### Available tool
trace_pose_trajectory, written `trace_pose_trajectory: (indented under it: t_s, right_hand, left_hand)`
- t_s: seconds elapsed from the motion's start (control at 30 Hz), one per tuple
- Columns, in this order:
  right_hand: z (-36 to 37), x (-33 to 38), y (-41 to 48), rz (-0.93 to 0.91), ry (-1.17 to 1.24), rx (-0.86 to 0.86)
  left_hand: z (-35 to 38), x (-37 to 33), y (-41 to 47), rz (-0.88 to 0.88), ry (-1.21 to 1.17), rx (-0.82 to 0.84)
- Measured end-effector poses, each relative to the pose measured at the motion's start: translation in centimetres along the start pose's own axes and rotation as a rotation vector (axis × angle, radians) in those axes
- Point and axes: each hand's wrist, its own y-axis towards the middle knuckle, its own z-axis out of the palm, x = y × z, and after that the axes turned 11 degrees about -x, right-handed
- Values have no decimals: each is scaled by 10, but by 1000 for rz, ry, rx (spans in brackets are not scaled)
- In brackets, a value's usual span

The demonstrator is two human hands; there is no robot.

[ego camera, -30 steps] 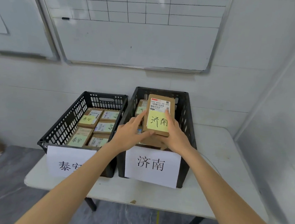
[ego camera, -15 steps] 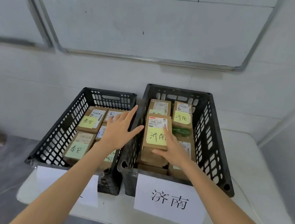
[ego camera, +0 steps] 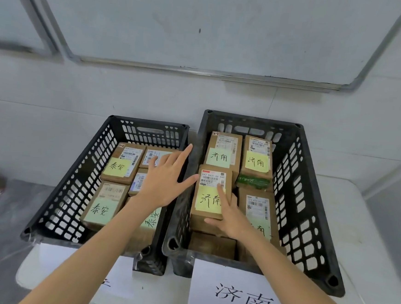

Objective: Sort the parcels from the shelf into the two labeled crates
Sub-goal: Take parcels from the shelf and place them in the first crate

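As the brown cardboard parcel with a yellow handwritten note (ego camera: 211, 193) lies flat atop the left stack in the right-hand black plastic lattice crate (ego camera: 310, 208), it is best squared, note upward, before letting go. Right hand (ego camera: 231, 220): relaxed, index finger straight on the note, thumb at the near edge. Left hand (ego camera: 166, 180): spread, empty, hovering over the left-hand black lattice crate (ego camera: 77, 180).

On the left crate (ego camera: 71, 189), the paper sign (ego camera: 122, 277) is mostly behind the left forearm (ego camera: 105, 247), with one stroke showing. The left hand (ego camera: 165, 185) covers the labels of the parcels (ego camera: 150, 156) beneath it, and the right hand (ego camera: 233, 220) hides part of the note on the front-right parcel (ego camera: 256, 206) (its characters show only in part). Shipping-label print is too small to read. A green item (ego camera: 252, 181) is too blurred to identify. The whiteboard (ego camera: 204, 27) runs off the top edge.
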Motion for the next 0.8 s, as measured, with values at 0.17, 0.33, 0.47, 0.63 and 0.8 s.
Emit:
trace_pose_trajectory:
  t_s: [0.17, 0.33, 0.47, 0.63, 0.8]
  right_hand:
    - [0, -2, 1, -6, -55, 57]
    - [-19, -4, -1, -12, -79, 140]
    - [-43, 0, -11, -50, -102, 112]
    - [-71, 19, -38, -151, -81, -85]
    - [-90, 53, -79, -316, -77, -269]
  left_hand:
    - [-1, -1, 0, 6, -12, 7]
    - [-8, -8, -6, 4, -14, 2]
    - [-18, -14, -20, -7, 5, -13]
    - [-38, -23, -48, -50, 14, -67]
    - [-77, -31, -99, -126, 45, -159]
